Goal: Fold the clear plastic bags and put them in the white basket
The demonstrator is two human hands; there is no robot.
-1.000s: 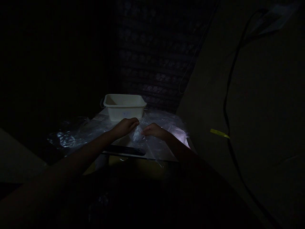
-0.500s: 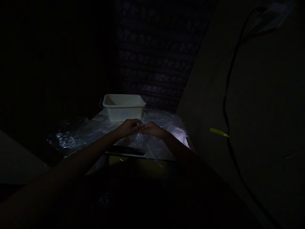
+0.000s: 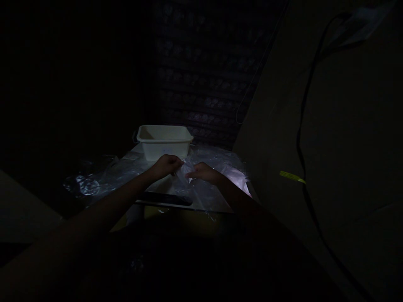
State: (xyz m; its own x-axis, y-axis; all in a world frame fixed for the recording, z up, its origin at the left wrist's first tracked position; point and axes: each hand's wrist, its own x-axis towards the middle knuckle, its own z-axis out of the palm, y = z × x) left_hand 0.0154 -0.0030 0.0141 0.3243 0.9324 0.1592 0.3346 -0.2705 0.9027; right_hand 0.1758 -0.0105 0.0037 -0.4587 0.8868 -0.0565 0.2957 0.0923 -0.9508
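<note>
Between my hands is a clear plastic bag (image 3: 185, 171), crinkled and catching some light. My left hand (image 3: 167, 164) pinches its left side with closed fingers. On the other side, my right hand (image 3: 203, 172) grips the bag between thumb and fingers. Both hands are above the table (image 3: 214, 204), just in front of a cream plastic tub (image 3: 166, 147). The dim light hides the bag's lower edge among the other plastic.
More clear plastic (image 3: 126, 172) lies across the table on both sides. A long dark object (image 3: 165, 198) rests along the front edge. To the right, a black cable (image 3: 300, 155) with a yellow tag (image 3: 292, 176) runs down the wall.
My hands were together with fingertips touching. Now they have moved slightly apart, and the plastic bag shows stretched between them.
</note>
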